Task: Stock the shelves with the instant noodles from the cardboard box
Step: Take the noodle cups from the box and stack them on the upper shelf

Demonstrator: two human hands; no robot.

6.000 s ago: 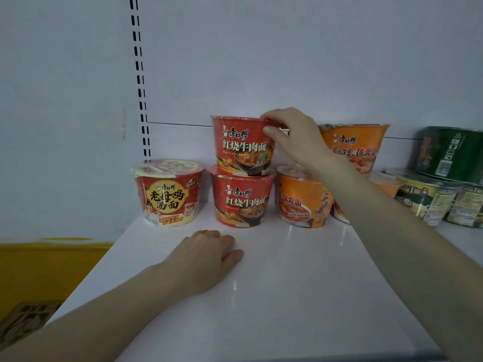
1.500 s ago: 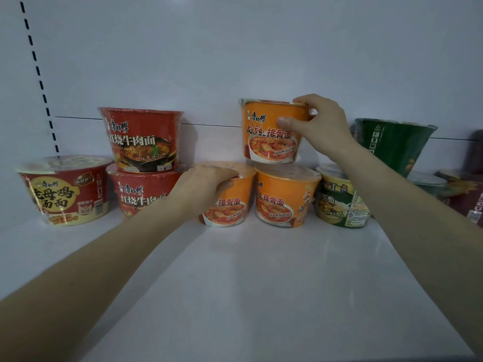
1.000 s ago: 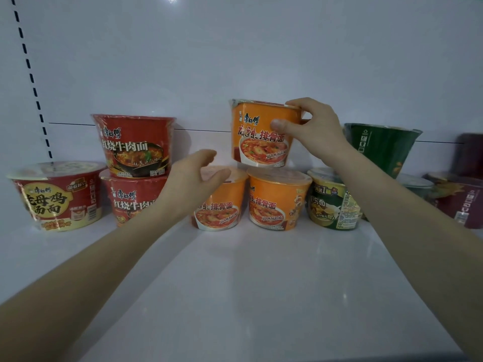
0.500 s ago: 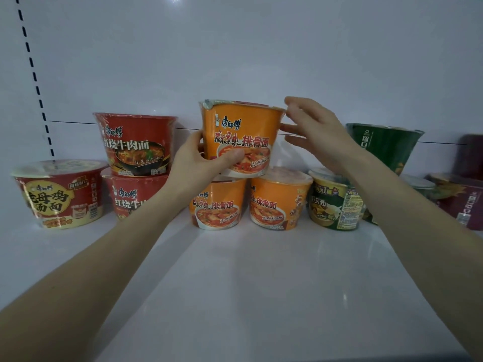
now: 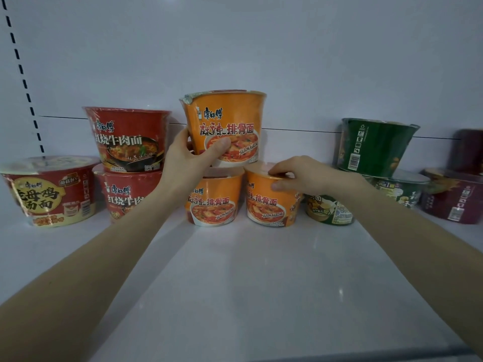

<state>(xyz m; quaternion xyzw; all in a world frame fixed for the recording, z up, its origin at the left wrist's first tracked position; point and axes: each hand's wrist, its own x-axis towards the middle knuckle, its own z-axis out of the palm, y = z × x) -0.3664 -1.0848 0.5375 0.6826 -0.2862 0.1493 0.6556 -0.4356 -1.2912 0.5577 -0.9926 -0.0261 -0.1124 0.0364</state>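
Left hand (image 5: 187,163) is wrapped round the lower part of the top orange noodle bowl (image 5: 227,118), thumb across the front, holding it right over the lower-left orange bowl (image 5: 214,205) mid-frame; can't tell if it's fully resting there. Right hand (image 5: 303,176) grips the rim of the lower-right orange bowl (image 5: 266,207), fingers on the lid, thumb on the side. Stacked red beef noodle bowls (image 5: 128,142) sit left, green bowls (image 5: 373,147) right, all on the white shelf (image 5: 261,283).
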